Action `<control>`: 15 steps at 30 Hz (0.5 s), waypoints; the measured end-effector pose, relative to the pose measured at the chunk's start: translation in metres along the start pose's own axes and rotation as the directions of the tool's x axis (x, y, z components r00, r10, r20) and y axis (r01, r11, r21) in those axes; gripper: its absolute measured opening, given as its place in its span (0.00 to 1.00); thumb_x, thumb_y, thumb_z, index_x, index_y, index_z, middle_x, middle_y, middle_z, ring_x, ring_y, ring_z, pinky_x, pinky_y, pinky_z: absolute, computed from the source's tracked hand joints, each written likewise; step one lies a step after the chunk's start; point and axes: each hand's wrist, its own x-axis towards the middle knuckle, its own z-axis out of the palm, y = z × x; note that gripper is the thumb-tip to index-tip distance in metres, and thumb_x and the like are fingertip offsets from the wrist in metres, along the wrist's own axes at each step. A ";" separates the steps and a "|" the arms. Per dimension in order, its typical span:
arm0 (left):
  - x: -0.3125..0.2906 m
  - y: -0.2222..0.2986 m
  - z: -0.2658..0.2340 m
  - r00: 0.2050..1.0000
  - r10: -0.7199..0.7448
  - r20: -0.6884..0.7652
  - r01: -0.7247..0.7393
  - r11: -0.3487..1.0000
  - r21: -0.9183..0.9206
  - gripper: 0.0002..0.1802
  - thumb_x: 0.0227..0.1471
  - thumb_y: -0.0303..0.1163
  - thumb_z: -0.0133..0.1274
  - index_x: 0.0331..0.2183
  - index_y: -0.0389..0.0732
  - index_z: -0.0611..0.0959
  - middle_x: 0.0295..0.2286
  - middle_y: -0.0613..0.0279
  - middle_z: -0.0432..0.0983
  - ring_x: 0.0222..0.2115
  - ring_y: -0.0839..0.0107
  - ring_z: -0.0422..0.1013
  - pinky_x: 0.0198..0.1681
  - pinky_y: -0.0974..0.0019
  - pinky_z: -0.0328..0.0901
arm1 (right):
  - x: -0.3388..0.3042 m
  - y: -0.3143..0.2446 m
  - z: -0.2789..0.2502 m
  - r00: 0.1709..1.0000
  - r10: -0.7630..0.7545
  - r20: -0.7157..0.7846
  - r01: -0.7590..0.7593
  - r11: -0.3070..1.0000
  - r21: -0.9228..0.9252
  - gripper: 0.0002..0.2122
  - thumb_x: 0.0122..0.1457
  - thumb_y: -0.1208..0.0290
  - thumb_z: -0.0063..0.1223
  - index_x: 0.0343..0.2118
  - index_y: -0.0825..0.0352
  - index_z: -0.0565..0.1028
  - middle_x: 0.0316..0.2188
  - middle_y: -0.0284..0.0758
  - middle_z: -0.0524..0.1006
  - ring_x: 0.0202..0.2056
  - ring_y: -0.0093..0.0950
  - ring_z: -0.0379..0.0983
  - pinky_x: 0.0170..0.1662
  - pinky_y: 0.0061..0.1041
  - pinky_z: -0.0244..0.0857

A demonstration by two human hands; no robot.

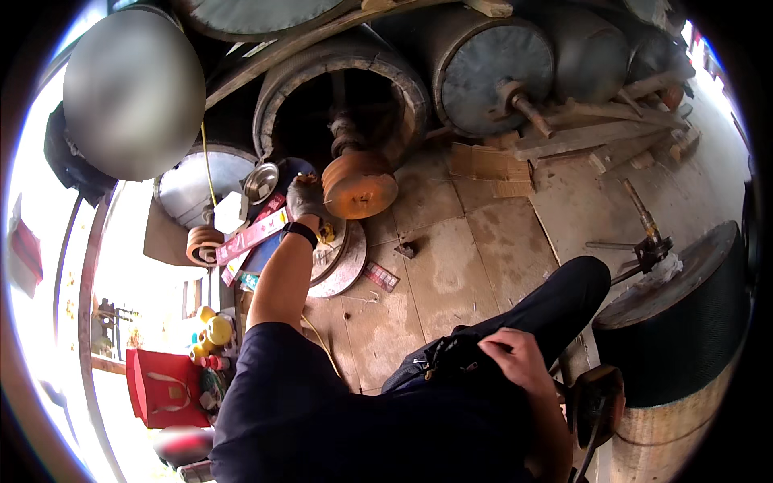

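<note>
My left arm reaches forward with a dark band at the wrist. My left hand, in a greyish glove, is closed beside a rusty grooved pulley. A small orange-brown bit shows at its fingertips, but I cannot make out what it is. The pulley sits on a shaft coming out of a large open-ended drum. Near that hand are a metal bowl and a long pink box. Back by my thigh, my bare right hand is loosely curled, with nothing visible in it.
Several closed drums line the far side. Wooden planks and flattened cardboard lie at the far right. A black drum with a shaft stands to my right, a red bag to my left. A round disc rests on the floor.
</note>
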 end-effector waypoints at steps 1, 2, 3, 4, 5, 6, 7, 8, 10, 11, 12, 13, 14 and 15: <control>0.018 -0.014 -0.009 0.996 -0.082 -0.022 0.085 0.981 0.176 0.18 0.51 0.45 0.55 0.33 0.39 0.85 0.33 0.46 0.82 0.38 0.50 0.79 0.39 0.54 0.73 | -0.007 0.005 -0.003 0.997 0.036 -0.062 -0.031 0.995 0.090 0.05 0.58 0.75 0.60 0.30 0.72 0.81 0.24 0.36 0.79 0.26 0.23 0.73 0.30 0.21 0.65; 0.030 -0.029 -0.019 0.996 -0.092 -0.015 0.092 0.946 0.312 0.19 0.51 0.47 0.55 0.35 0.40 0.85 0.35 0.47 0.82 0.40 0.49 0.78 0.41 0.53 0.72 | -0.011 0.005 -0.006 0.990 0.090 -0.106 -0.077 0.990 0.116 0.04 0.58 0.76 0.59 0.30 0.72 0.81 0.24 0.35 0.78 0.25 0.22 0.73 0.30 0.20 0.65; 0.031 -0.037 -0.021 0.994 -0.107 0.005 0.094 0.893 0.439 0.21 0.51 0.49 0.55 0.36 0.41 0.85 0.37 0.47 0.82 0.41 0.49 0.78 0.44 0.52 0.72 | -0.018 0.005 -0.012 0.976 0.156 -0.153 -0.135 0.981 0.137 0.04 0.58 0.76 0.59 0.30 0.72 0.81 0.23 0.34 0.78 0.25 0.21 0.73 0.30 0.19 0.65; 0.031 -0.033 -0.020 0.990 -0.142 0.018 0.118 0.877 0.466 0.23 0.49 0.52 0.57 0.38 0.43 0.85 0.40 0.48 0.81 0.43 0.49 0.77 0.47 0.50 0.71 | -0.025 0.008 -0.017 0.960 0.198 -0.195 -0.170 0.974 0.152 0.04 0.59 0.77 0.58 0.30 0.72 0.81 0.23 0.33 0.78 0.25 0.20 0.72 0.30 0.19 0.65; 0.030 -0.028 -0.020 0.978 -0.203 0.054 0.151 0.860 0.488 0.27 0.47 0.55 0.58 0.41 0.43 0.85 0.42 0.49 0.81 0.45 0.50 0.77 0.47 0.51 0.71 | -0.031 0.007 -0.021 0.942 0.240 -0.236 -0.204 0.965 0.167 0.04 0.59 0.77 0.57 0.30 0.72 0.81 0.22 0.32 0.77 0.25 0.19 0.72 0.30 0.19 0.65; 0.029 -0.021 -0.022 0.964 -0.252 0.082 0.182 0.854 0.487 0.29 0.47 0.56 0.58 0.42 0.43 0.85 0.43 0.49 0.81 0.46 0.51 0.77 0.47 0.51 0.71 | -0.034 -0.002 -0.025 0.922 0.276 -0.271 -0.246 0.959 0.141 0.05 0.59 0.77 0.57 0.30 0.72 0.81 0.22 0.31 0.77 0.24 0.18 0.71 0.30 0.18 0.64; 0.030 -0.016 -0.020 0.947 -0.302 0.109 0.214 0.847 0.487 0.30 0.46 0.56 0.58 0.43 0.43 0.85 0.44 0.49 0.80 0.46 0.52 0.76 0.48 0.52 0.71 | -0.037 -0.001 -0.026 0.911 0.295 -0.290 -0.259 0.953 0.154 0.05 0.59 0.76 0.57 0.30 0.72 0.80 0.22 0.31 0.77 0.24 0.18 0.71 0.30 0.18 0.64; 0.032 -0.014 -0.016 0.942 -0.312 0.120 0.216 0.841 0.496 0.30 0.47 0.56 0.58 0.44 0.43 0.85 0.44 0.48 0.80 0.47 0.51 0.76 0.49 0.52 0.71 | -0.042 0.003 -0.029 0.899 0.313 -0.308 -0.272 0.948 0.167 0.05 0.59 0.76 0.57 0.31 0.72 0.80 0.22 0.31 0.77 0.24 0.18 0.71 0.30 0.18 0.64; 0.037 -0.012 -0.012 0.933 -0.335 0.134 0.224 0.830 0.512 0.31 0.49 0.56 0.56 0.45 0.42 0.85 0.44 0.44 0.79 0.48 0.51 0.76 0.50 0.52 0.71 | -0.049 0.003 -0.032 0.883 0.328 -0.335 -0.281 0.942 0.182 0.06 0.60 0.75 0.56 0.32 0.73 0.80 0.22 0.31 0.77 0.24 0.18 0.70 0.29 0.18 0.63; 0.040 -0.013 -0.007 0.939 -0.318 0.133 0.213 0.838 0.503 0.32 0.48 0.57 0.57 0.47 0.43 0.84 0.46 0.45 0.78 0.49 0.51 0.75 0.51 0.53 0.70 | -0.049 -0.001 -0.033 0.877 0.330 -0.349 -0.275 0.941 0.197 0.06 0.60 0.76 0.56 0.31 0.73 0.80 0.21 0.30 0.76 0.24 0.18 0.69 0.29 0.18 0.62; 0.043 -0.022 -0.005 0.944 -0.305 0.124 0.206 0.840 0.502 0.34 0.47 0.59 0.57 0.48 0.43 0.83 0.48 0.45 0.77 0.50 0.52 0.74 0.51 0.53 0.70 | -0.047 -0.006 -0.033 0.874 0.332 -0.354 -0.269 0.939 0.216 0.05 0.60 0.76 0.55 0.31 0.73 0.80 0.21 0.30 0.75 0.24 0.17 0.68 0.29 0.18 0.62; 0.050 -0.030 -0.002 0.951 -0.287 0.115 0.195 0.844 0.499 0.35 0.47 0.60 0.57 0.49 0.44 0.83 0.50 0.46 0.76 0.51 0.52 0.74 0.52 0.54 0.70 | -0.046 -0.010 -0.032 0.871 0.333 -0.362 -0.259 0.936 0.238 0.05 0.60 0.77 0.55 0.31 0.74 0.79 0.21 0.30 0.74 0.24 0.17 0.67 0.30 0.18 0.61; 0.060 -0.044 0.000 0.944 -0.296 0.148 0.188 0.848 0.495 0.38 0.46 0.60 0.58 0.51 0.42 0.81 0.53 0.45 0.73 0.53 0.53 0.72 0.53 0.55 0.70 | -0.046 -0.011 -0.032 0.874 0.321 -0.364 -0.246 0.939 0.239 0.05 0.60 0.77 0.55 0.31 0.74 0.79 0.21 0.30 0.74 0.24 0.17 0.67 0.30 0.18 0.61; 0.062 -0.044 0.003 0.930 -0.350 0.113 0.251 0.827 0.503 0.38 0.47 0.59 0.58 0.51 0.40 0.81 0.53 0.45 0.73 0.53 0.53 0.73 0.53 0.55 0.70 | -0.046 -0.012 -0.032 0.872 0.318 -0.372 -0.241 0.941 0.239 0.05 0.60 0.77 0.55 0.31 0.74 0.79 0.21 0.30 0.74 0.24 0.17 0.67 0.30 0.18 0.61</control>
